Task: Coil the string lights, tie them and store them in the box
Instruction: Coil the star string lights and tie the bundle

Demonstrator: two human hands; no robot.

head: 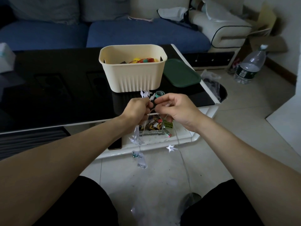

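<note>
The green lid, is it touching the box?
Cannot tell. In the head view the lid lies right beside the box, whose wall hides the lid's near edge.

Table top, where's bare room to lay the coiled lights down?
The table is bare left of the box, across to the tissue pack. A narrower bare strip lies right of the tape roll, below the green lid. It is crowded in front of the box, where both hands work.

Dim indoor scene lit softly from the right; the left side falls into deep shadow. Glossy black glass table top (53, 88) shows faint reflections. Wide-angle distortion bends the edges. Mild softness and noise throughout.
</note>
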